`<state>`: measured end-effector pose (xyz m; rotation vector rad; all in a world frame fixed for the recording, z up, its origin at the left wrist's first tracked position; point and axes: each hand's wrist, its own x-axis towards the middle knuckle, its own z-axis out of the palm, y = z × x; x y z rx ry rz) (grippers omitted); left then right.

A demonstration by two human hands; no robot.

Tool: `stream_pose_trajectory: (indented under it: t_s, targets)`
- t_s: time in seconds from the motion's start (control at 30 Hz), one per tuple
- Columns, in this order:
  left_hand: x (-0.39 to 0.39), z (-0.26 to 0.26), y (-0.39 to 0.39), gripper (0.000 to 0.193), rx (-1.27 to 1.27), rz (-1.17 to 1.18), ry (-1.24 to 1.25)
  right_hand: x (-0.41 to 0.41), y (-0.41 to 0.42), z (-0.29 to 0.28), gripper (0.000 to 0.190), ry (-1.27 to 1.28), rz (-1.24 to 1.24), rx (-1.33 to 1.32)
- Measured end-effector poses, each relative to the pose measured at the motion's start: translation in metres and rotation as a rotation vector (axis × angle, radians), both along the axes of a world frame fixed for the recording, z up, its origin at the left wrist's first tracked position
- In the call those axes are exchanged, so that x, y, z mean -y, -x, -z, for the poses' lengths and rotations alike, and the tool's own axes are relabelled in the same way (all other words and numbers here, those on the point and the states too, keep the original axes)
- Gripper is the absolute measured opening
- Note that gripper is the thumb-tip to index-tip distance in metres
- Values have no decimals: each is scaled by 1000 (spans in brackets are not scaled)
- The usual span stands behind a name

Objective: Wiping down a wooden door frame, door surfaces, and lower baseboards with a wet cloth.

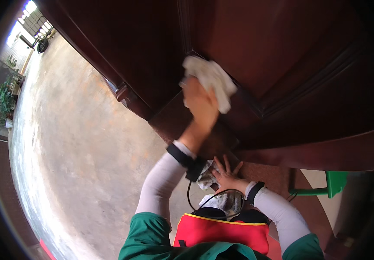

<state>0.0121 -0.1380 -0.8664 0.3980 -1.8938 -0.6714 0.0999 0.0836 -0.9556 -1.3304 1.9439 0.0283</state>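
Observation:
My left hand (pixel 201 99) presses a white cloth (pixel 211 81) against the lower part of a dark reddish-brown panelled door (pixel 226 39); hand and cloth are slightly blurred. Lower down, my right hand (pixel 227 177) rests with spread fingers on the low step under the door, beside a crumpled whitish cloth (pixel 208 175) that its fingers partly overlap. Whether it grips that cloth is not clear. Another light cloth (pixel 224 201) lies near my knees, behind a looped black cable (pixel 190 198).
A concrete floor (pixel 102 156) stretches to the left, with potted plants (pixel 6 94) and a wheeled object (pixel 42 45) farther off. Part of a green plastic stool (pixel 335 183) stands at the right. The door's edge and metal hinge (pixel 121 91) are left of my left hand.

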Motion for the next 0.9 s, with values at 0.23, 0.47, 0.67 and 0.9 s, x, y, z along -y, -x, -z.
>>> stream_pose_trajectory:
  t_s: [0.23,0.47,0.67,0.9]
  targets:
    - [-67,-19,-38,35,61,418,314,-2,-5,3,109,-116,30,-41]
    - [36,-34,-10,23,70,-56,6,2,-5,-4,102,2,9,-39]
    - [-47,-54,-37,22,192,143,438,0,-4,-8,98,21,62,-24]
    - [-70,-70,-36,21,160,290,217,1,-4,-12,98,-93,72,-9]
